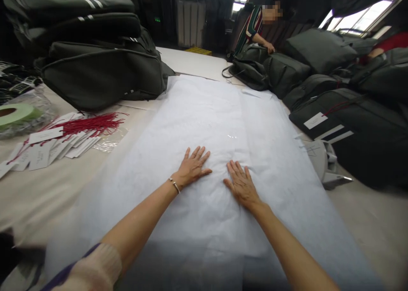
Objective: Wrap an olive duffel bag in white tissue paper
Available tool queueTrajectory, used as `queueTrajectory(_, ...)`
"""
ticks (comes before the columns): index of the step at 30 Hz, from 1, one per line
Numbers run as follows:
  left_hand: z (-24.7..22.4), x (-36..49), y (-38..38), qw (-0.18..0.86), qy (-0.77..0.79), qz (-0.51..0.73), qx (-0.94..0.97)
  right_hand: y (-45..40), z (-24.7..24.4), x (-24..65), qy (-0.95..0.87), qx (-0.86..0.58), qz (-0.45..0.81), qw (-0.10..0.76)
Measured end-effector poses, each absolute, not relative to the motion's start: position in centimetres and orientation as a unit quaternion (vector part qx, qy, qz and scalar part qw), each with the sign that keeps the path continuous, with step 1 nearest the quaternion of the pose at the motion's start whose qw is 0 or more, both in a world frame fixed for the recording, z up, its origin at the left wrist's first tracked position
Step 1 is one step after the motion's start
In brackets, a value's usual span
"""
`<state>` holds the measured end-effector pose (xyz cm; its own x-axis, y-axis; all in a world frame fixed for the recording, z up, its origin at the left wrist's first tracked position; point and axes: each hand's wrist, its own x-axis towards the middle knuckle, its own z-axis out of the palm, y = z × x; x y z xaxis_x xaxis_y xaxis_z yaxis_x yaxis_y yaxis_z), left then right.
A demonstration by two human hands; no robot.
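A wide stretch of thin white sheeting (204, 108), slightly wrinkled, covers the middle of the table; whether it is paper or plastic I cannot tell. My left hand (192, 168) lies flat on it with the fingers spread, a thin bracelet at the wrist. Just to the right, my right hand (241, 184) also rests palm down on the sheeting, fingers stretched out and thumb apart. Neither hand holds anything. A small gap of bare sheeting separates the two hands. What lies beneath the sheeting is hidden.
Dark bags (102, 74) are stacked at the left, and more dark bags (360, 129) line the right. White tags (47, 150) with red strings and a pale green tape roll (15, 113) lie at left. A grey tape dispenser (325, 163) stands right. A person (255, 29) handles bags behind.
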<state>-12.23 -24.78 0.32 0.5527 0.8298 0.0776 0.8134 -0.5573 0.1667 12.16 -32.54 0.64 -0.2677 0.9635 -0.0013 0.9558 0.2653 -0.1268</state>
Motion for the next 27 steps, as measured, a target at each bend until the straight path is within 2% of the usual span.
queueTrajectory(8,1.6,-11.7,-20.3,0.083,0.474,0.039,0.876,-27.0,1.6,12.4,-0.783,-0.615,0.093,0.023)
queueTrajectory(11,2.8,-11.8,-20.3,0.081,0.469,0.027,0.879,-27.2,2.5,12.8,-0.777,-0.618,0.109,0.052)
queueTrajectory(14,4.7,-11.8,-23.7,0.047,0.442,0.043,0.895,-30.5,3.8,14.4,-0.781,-0.600,0.103,0.136)
queueTrajectory(17,7.0,-11.9,-32.3,0.058,0.371,0.100,0.921,-36.3,5.6,17.4,-0.781,-0.582,0.082,0.210)
queueTrajectory(18,7.4,-11.9,-36.3,0.099,0.351,0.123,0.923,-38.6,6.2,18.7,-0.773,-0.586,0.076,0.231)
queueTrajectory(20,7.1,-11.7,-45.3,0.261,0.371,0.174,0.874,-43.9,7.3,21.4,-0.733,-0.617,0.074,0.275)
queueTrajectory(22,5.1,-11.1,-54.0,0.480,0.468,0.169,0.722,-49.4,7.8,24.2,-0.648,-0.686,0.097,0.316)
queueTrajectory(24,2.4,-9.7,-60.3,0.680,0.484,0.164,0.526,-54.9,7.6,26.9,-0.525,-0.768,0.155,0.332)
queueTrajectory(27,-0.4,-7.0,-63.6,0.782,0.465,0.274,0.310,-62.0,5.7,30.5,-0.384,-0.826,0.255,0.325)
